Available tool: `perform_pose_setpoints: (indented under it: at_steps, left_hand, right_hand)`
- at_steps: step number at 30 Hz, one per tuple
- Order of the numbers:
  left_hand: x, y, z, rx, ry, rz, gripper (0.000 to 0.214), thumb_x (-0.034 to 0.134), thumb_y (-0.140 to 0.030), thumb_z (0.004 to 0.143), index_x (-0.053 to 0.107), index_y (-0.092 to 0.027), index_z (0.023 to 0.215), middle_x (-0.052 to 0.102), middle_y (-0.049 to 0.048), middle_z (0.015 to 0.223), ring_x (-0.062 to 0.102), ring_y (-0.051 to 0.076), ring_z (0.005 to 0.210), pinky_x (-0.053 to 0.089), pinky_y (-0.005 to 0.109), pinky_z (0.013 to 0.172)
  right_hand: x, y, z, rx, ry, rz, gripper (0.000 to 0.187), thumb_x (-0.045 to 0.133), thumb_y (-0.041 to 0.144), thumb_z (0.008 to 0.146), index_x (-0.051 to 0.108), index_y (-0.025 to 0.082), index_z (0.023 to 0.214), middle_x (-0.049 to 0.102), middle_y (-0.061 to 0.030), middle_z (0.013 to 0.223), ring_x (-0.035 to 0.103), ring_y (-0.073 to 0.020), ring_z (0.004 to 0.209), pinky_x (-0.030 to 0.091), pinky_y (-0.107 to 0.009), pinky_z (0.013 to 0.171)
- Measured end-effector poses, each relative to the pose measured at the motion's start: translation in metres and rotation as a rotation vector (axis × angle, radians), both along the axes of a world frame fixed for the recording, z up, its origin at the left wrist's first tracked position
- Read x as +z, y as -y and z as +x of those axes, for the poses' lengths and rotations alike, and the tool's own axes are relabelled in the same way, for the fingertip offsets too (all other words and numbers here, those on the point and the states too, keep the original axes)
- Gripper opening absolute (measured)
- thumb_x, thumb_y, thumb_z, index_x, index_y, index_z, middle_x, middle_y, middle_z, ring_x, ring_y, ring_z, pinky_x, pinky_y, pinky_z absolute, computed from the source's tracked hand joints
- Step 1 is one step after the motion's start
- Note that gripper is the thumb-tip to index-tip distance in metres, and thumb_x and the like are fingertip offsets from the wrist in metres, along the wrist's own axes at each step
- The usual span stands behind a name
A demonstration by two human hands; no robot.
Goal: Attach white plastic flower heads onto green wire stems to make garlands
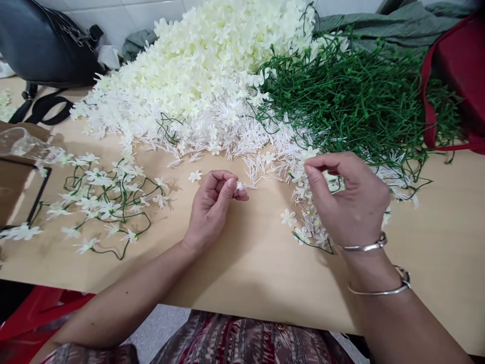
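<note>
Over the middle of the table, my left hand (210,212) is closed, thumb against fingers, on a small white artificial flower piece (239,187), mostly hidden by the fingertips. My right hand (350,197), with two silver bangles at the wrist, is raised to the right with thumb and forefinger pinched together. A pale flower (310,153) shows just beyond that pinch; whether the fingers hold it or it lies behind them I cannot tell. Below the right hand are loose flower heads (288,218) and white stamens. One single flower (195,176) lies left of my left hand.
Behind the hands rises a big heap of cream-white flowers (212,60), fringed by white stamens (242,129). Green plastic stems (352,96) are piled at right, beside a red bag (460,76). At left are flowered stems (113,202), a clear cup (22,141) and a black bag (45,45).
</note>
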State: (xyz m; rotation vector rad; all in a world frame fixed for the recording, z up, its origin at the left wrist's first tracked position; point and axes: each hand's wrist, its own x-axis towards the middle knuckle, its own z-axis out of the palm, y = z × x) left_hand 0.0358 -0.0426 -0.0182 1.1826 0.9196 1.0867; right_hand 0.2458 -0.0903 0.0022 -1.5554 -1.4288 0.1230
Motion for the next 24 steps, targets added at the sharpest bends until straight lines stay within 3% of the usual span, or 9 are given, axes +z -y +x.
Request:
perform_pose_setpoints:
  at_steps: [4,7,11,14,19,24]
  left_hand:
    - [0.001,0.003,0.002,-0.027,0.026,-0.082,0.039,0.088,-0.051,0.082,0.067,-0.019,0.092,0.075,-0.0017,0.074,0.075,0.013,0.069,0.065,0.026,0.073]
    - [0.002,0.004,0.002,-0.041,0.038,-0.105,0.040,0.090,-0.050,0.080,0.068,-0.018,0.090,0.077,-0.0010,0.072,0.074,0.014,0.065,0.065,0.028,0.068]
    - [0.001,0.004,0.002,-0.086,0.032,-0.083,0.039,0.089,-0.049,0.081,0.067,-0.018,0.086,0.075,-0.0013,0.070,0.068,0.011,0.056,0.059,0.024,0.060]
    - [-0.002,0.003,0.001,-0.113,0.010,-0.068,0.037,0.085,-0.051,0.086,0.067,-0.018,0.088,0.072,-0.0017,0.071,0.061,0.008,0.054,0.054,0.022,0.057]
    - [-0.006,0.002,-0.001,-0.128,-0.006,-0.038,0.034,0.078,-0.049,0.093,0.068,-0.020,0.107,0.070,-0.0008,0.083,0.064,0.009,0.071,0.056,0.021,0.074]
    - [-0.008,-0.001,-0.001,-0.167,0.059,-0.093,0.036,0.082,-0.048,0.090,0.067,-0.021,0.109,0.074,-0.0006,0.086,0.071,0.010,0.076,0.061,0.024,0.081]
  right_hand:
    - [-0.009,-0.006,0.013,-0.058,0.095,-0.043,0.012,0.063,0.025,0.097,0.072,0.026,0.089,0.077,-0.0055,0.087,0.072,-0.0258,0.084,0.054,-0.043,0.081]
    - [-0.023,-0.010,0.012,-0.002,0.198,-0.023,0.015,0.062,0.025,0.098,0.074,0.025,0.089,0.079,-0.0081,0.090,0.071,-0.0276,0.087,0.053,-0.045,0.083]
    - [-0.040,-0.017,0.006,0.149,0.316,-0.055,0.021,0.057,0.021,0.101,0.076,0.025,0.110,0.080,-0.0103,0.115,0.066,-0.0319,0.112,0.050,-0.053,0.100]
    - [-0.049,-0.022,0.000,0.158,0.389,-0.097,0.025,0.057,0.021,0.102,0.076,0.025,0.118,0.077,-0.0090,0.127,0.058,-0.0343,0.123,0.049,-0.056,0.103]
    - [-0.049,-0.018,-0.002,0.165,0.387,-0.072,0.017,0.061,0.022,0.101,0.077,0.024,0.105,0.078,-0.0092,0.120,0.058,-0.0333,0.119,0.048,-0.055,0.102]
    - [-0.037,-0.011,0.004,0.102,0.248,-0.093,0.016,0.060,0.026,0.101,0.073,0.025,0.091,0.079,-0.0088,0.100,0.067,-0.0324,0.106,0.049,-0.055,0.098]
